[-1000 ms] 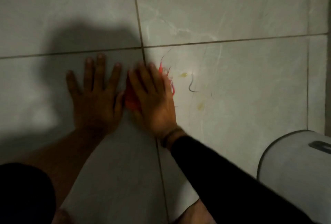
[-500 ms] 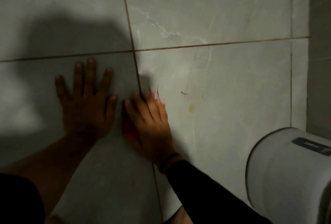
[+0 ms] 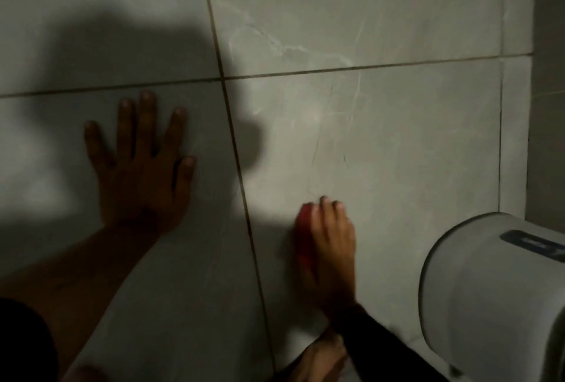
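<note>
My left hand point(image 3: 143, 173) lies flat on the grey tiled floor point(image 3: 397, 137), fingers spread, to the left of a dark grout line point(image 3: 241, 186). My right hand point(image 3: 333, 244) is on the tile to the right of that line, its fingers bent over a red scrubbing pad point(image 3: 305, 228) and pressing it to the floor. Only the pad's left edge shows beside the hand; the rest is hidden under the palm. A black sleeve covers my right forearm.
A white rounded container point(image 3: 489, 305) with a dark label stands close to the right of my right hand. A bare foot point(image 3: 318, 360) shows at the bottom edge. A wall point(image 3: 547, 106) rises at the far right. Shadow covers the left tiles.
My right hand has dragged the red pad down and to the right, away from my left hand and across the grout line. The marks on the tile have faded. My left hand stayed put.
</note>
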The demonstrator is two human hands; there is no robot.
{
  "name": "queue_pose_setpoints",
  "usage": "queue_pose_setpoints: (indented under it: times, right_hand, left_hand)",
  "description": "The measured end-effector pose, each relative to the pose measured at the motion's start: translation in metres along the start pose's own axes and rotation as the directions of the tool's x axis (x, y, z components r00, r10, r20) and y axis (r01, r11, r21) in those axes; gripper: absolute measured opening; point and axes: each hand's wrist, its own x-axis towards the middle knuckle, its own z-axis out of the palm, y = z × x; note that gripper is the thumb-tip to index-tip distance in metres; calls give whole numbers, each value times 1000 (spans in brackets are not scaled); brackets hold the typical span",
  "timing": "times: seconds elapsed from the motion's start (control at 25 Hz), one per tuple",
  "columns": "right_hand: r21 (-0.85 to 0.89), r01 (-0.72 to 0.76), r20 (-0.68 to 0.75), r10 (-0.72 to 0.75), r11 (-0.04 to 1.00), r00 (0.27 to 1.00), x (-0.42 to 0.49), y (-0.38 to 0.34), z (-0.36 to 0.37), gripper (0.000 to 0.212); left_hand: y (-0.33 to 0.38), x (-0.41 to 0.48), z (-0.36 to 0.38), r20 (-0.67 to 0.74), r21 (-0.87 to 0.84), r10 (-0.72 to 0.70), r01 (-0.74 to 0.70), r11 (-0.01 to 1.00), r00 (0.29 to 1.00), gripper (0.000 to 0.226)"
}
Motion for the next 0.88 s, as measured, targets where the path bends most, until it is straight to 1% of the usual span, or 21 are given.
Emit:
queue_pose_setpoints:
  times: [0.04, 0.08, 0.12, 0.16, 0.2, 0.24, 0.32, 0.36, 0.4, 0.44, 0.48, 0.52, 0.56, 0.6, 0.64, 0.68, 0.72, 0.76, 0.8, 0.84, 0.88]
  right_hand:
    - [27, -127, -51, 128, 992, 990, 21, 20, -8, 77]
    - [94, -270, -118, 280, 958, 953, 56, 32, -19, 81]
    - [157, -353, -201, 380, 922, 903, 103, 37, -28, 85]
    - [172, -357, -254, 391, 918, 884, 147, 37, -35, 88]
    - [141, -301, -281, 330, 943, 901, 178, 32, -39, 88]
    - [86, -215, -272, 231, 973, 934, 189, 25, -36, 88]
    - [21, -2, -179, 6, 1000, 984, 157, 19, -22, 86]
    - [2, 31, -119, -31, 1000, 992, 123, 19, -19, 86]
    - [6, 10, -89, -9, 1000, 996, 90, 27, -20, 87]
    - [24, -55, -98, 57, 998, 994, 70, 39, -25, 89]
    - [59, -140, -127, 147, 988, 981, 71, 53, -31, 91]
    - [111, -253, -158, 268, 961, 950, 91, 61, -38, 91]
    - [159, -367, -184, 393, 916, 901, 125, 60, -44, 91]
    - [180, -438, -225, 470, 881, 853, 165, 51, -49, 91]
    - [162, -418, -251, 447, 894, 859, 200, 35, -54, 90]
    - [114, -306, -266, 325, 945, 907, 222, 14, -52, 89]
    - [44, -142, -264, 149, 989, 953, 226, -6, -44, 87]
    - [-17, 25, -226, -29, 1000, 974, 212, -22, -33, 86]
    - [-49, 142, -134, -147, 989, 980, 182, -32, -21, 86]
    - [-74, 205, -38, -209, 976, 977, 146, -36, -15, 86]
    - [-85, 211, 30, -209, 974, 978, 113, -30, -16, 87]
  left_hand:
    - [0, 0, 0, -2, -1, -1, 1, 1000, 1000, 72]
    - [1, 0, 0, -7, -3, 2, -2, 1000, 1000, 72]
    - [1, 0, 1, -14, -1, 8, -8, 1000, 1000, 72]
    - [-1, 1, 1, -17, 3, 12, -12, 1000, 1000, 72]
    - [-1, 2, 1, -11, 4, 12, -12, 1000, 1000, 73]
    - [-2, 3, 1, -5, 0, 11, -11, 1000, 1000, 73]
    - [0, 3, -2, 3, -2, -1, 1, 1000, 1000, 73]
    - [0, 2, -3, 4, -4, -8, 8, 1000, 1000, 74]
    - [1, 1, -4, 7, -2, -7, 7, 1000, 1000, 73]
    - [0, 0, -5, 9, 6, -6, 6, 1000, 1000, 72]
    - [1, 0, -5, 4, 10, -3, 3, 1000, 1000, 72]
    - [3, 1, -5, 0, 9, 0, 0, 1000, 1000, 71]
    - [4, 2, -5, 0, 10, 2, -2, 1000, 1000, 71]
    - [4, 3, -5, 0, 11, 4, -4, 1000, 1000, 71]
    - [4, 3, -5, 1, 9, 6, -6, 1000, 1000, 71]
    - [4, 4, -4, 2, 5, 8, -8, 1000, 1000, 71]
    - [4, 4, -5, 3, 1, 11, -11, 1000, 1000, 71]
    - [4, 4, -6, 4, -2, 11, -11, 1000, 1000, 71]
    - [4, 3, -8, 6, -7, 5, -5, 1000, 1000, 71]
    - [3, 3, -9, 10, -9, -1, 1, 1000, 1000, 72]
    - [4, 2, -11, 17, -9, -3, 3, 1000, 1000, 72]
